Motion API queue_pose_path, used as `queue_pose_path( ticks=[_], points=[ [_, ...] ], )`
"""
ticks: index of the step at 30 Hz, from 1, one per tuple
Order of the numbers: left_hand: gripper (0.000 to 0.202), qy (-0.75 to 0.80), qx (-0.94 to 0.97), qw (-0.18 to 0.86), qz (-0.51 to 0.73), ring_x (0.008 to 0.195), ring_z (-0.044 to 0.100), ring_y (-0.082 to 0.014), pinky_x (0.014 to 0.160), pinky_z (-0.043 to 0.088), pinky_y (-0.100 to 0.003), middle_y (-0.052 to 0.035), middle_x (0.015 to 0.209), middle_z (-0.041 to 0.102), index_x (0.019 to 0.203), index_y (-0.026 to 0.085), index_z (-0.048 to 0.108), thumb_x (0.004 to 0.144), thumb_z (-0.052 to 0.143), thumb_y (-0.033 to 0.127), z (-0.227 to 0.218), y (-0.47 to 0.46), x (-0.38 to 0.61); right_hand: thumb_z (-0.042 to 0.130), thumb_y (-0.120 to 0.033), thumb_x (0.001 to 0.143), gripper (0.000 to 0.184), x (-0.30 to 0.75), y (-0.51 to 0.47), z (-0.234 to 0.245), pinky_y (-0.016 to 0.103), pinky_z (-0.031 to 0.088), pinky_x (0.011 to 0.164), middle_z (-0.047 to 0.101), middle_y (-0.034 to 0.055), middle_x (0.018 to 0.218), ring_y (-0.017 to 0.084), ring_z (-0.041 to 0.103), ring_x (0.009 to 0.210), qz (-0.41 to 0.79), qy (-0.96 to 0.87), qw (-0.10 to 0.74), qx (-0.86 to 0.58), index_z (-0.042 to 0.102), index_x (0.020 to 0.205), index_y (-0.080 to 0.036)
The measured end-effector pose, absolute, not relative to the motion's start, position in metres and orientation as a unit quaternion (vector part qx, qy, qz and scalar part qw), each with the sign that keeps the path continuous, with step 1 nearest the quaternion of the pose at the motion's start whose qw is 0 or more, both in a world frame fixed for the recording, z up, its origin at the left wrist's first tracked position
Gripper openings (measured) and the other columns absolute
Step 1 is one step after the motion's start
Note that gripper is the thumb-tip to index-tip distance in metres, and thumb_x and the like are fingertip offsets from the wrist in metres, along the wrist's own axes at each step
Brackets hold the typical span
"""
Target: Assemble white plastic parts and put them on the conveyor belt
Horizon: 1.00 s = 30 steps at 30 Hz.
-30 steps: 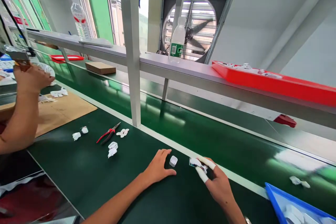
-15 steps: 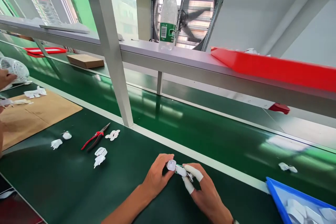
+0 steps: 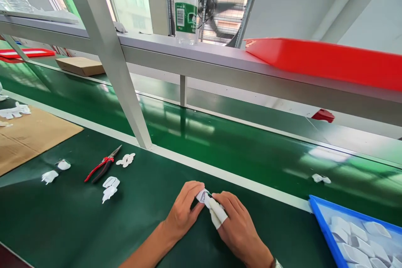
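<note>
My left hand (image 3: 184, 209) and my right hand (image 3: 234, 228) meet over the dark green bench mat (image 3: 78, 226), near its far edge. Together they pinch a small white plastic part (image 3: 202, 196) between their fingertips. My left fingers curl round it from the left. My right thumb and forefinger wear white finger cots and press on it from the right. Most of the part is hidden by the fingers.
Red-handled pliers (image 3: 102, 168) and loose white parts (image 3: 109, 187) lie left on the mat, beside brown cardboard (image 3: 28, 134). A blue tray (image 3: 326, 234) of white parts sits at the right. Beyond runs a green conveyor (image 3: 220, 138), a slanted post (image 3: 106, 58), a bottle (image 3: 186, 6) and a red tray (image 3: 320, 60) on the shelf.
My left hand picked the small white part up from the mat and both hands came together on it. The view dropped and swung right; a person's arm at left left the view.
</note>
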<state>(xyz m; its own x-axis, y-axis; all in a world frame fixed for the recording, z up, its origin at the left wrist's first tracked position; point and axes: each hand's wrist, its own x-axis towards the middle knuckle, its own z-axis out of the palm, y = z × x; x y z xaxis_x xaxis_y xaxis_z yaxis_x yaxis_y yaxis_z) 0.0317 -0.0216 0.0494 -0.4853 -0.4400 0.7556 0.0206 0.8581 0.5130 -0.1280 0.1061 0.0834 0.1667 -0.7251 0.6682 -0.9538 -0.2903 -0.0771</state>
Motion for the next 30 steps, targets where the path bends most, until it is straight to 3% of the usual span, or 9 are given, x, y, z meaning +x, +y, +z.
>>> queue_pose_path(
  ticks=[9, 30],
  points=[
    [0.04, -0.837, 0.105, 0.484, -0.232, 0.111, 0.066, -0.0257, 0.094, 0.062, -0.044, -0.014, 0.118, 0.068, 0.134, 0.017, 0.056, 0.095, 0.063, 0.008, 0.047, -0.018, 0.032, 0.046, 0.004, 0.089, 0.03, -0.117, 0.105, 0.094, 0.044, 0.062, 0.083, 0.066, 0.0141, 0.109, 0.026, 0.062, 0.1, 0.293, -0.577, 0.215, 0.731, 0.067, 0.096, -0.016],
    [0.039, -0.831, 0.115, 0.493, -0.228, 0.108, 0.069, -0.0251, 0.092, 0.063, -0.043, -0.0122, 0.116, 0.07, 0.131, 0.018, 0.058, 0.094, 0.064, 0.009, 0.049, -0.021, 0.031, 0.049, 0.0, 0.09, 0.027, -0.119, 0.109, 0.096, 0.047, 0.062, 0.087, 0.069, 0.0147, 0.109, 0.027, 0.064, 0.102, 0.275, -0.583, 0.222, 0.732, 0.069, 0.1, -0.016]
  ],
)
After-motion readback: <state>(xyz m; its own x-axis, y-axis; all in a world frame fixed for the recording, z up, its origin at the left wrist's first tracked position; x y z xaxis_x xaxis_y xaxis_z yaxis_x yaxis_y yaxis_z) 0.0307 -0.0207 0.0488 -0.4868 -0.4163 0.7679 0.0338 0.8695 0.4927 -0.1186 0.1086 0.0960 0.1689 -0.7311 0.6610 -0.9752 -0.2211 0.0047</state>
